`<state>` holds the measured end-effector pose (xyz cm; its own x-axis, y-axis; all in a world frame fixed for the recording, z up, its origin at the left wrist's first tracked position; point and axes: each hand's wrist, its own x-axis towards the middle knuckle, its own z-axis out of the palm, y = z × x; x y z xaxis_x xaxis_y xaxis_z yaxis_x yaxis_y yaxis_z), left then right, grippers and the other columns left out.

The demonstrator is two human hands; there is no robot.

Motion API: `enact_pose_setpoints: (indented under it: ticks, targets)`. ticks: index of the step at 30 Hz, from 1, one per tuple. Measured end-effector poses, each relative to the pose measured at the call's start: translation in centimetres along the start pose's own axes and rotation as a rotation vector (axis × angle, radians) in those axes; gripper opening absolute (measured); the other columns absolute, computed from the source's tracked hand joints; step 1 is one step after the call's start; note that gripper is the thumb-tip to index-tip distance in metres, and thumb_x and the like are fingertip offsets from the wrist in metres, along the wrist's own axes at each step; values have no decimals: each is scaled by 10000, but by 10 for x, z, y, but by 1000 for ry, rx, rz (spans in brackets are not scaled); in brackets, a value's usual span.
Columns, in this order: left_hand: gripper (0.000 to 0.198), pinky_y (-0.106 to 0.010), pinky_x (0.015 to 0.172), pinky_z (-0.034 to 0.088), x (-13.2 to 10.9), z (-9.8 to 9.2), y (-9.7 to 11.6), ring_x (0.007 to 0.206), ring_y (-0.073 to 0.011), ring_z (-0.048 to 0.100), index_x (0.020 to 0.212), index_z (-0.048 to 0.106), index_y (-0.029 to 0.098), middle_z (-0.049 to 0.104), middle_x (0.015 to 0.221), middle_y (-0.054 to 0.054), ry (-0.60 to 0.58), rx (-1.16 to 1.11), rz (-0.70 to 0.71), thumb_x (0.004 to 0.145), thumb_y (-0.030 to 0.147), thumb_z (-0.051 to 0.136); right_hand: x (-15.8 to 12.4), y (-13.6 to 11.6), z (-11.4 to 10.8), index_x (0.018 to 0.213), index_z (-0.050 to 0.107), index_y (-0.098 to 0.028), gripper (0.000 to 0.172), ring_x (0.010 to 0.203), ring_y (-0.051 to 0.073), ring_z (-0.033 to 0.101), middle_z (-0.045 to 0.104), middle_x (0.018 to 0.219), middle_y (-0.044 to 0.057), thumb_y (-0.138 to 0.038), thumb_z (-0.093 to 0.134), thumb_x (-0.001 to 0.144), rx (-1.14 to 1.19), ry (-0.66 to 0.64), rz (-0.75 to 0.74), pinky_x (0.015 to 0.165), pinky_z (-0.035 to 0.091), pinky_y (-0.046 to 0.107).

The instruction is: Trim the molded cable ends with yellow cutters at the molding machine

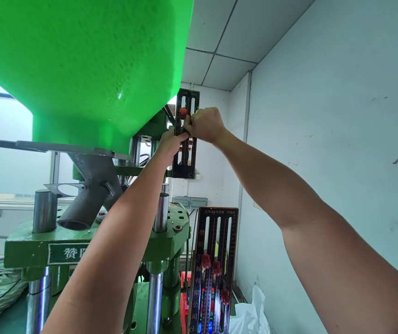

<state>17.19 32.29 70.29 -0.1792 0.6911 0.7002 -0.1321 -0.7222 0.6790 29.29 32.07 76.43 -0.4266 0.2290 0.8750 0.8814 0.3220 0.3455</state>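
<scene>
A tall black panel with long slots (186, 170) hangs upright beside the green machine, a red knob (183, 112) showing near its top. My left hand (170, 144) is at the panel's left edge, its thumb across the front and its other fingers hidden. From the right, my right hand (208, 124) reaches the panel's slots with curled fingers; whatever lies between them is hidden. Below stands a second slotted panel (234, 232) with Chinese lettering, scales and red knobs (217, 267) at different heights.
A large bright green hopper (108, 69) overhangs the upper left, above a grey angled pipe (82, 213). Steel columns (155, 297) carry the green machine plate (21, 248). A white wall (341, 116) rises on the right, with a white bag (251, 315) at its foot.
</scene>
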Motion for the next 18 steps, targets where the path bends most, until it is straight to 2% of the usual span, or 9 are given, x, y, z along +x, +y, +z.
enact_pose_setpoints:
  ticks: [3, 6, 11, 18]
  targets:
    - [29, -343, 713, 593, 0, 0, 0, 652, -153, 664, 773, 682, 164, 667, 663, -2, 4, -7, -3, 788, 141, 691, 3, 8, 1, 988, 702, -90, 573, 966, 288, 608, 688, 1013, 151, -346, 190, 1016, -123, -19, -158, 822, 404, 386]
    - [23, -318, 671, 586, 1, 0, -1, 640, -150, 661, 791, 694, 164, 667, 647, -1, 0, -17, -2, 783, 142, 692, 0, 11, 2, 1040, 670, -81, 581, 978, 297, 591, 667, 1062, 175, -409, 191, 1021, -137, 4, -158, 818, 402, 387]
    - [118, -287, 606, 563, 3, -1, -1, 628, -149, 656, 826, 691, 160, 674, 654, 1, -13, -6, 10, 758, 223, 763, -14, 3, 3, 1082, 619, -79, 587, 1003, 302, 556, 633, 1120, 207, -491, 206, 1018, -100, 38, -63, 796, 411, 368]
    - [211, -280, 606, 551, -1, -3, 0, 639, -120, 641, 898, 667, 137, 689, 781, 3, -43, 48, 9, 897, 348, 663, -29, -19, 0, 1097, 573, -105, 486, 983, 284, 593, 633, 1118, 182, -444, 229, 1033, -4, 7, 171, 761, 435, 341]
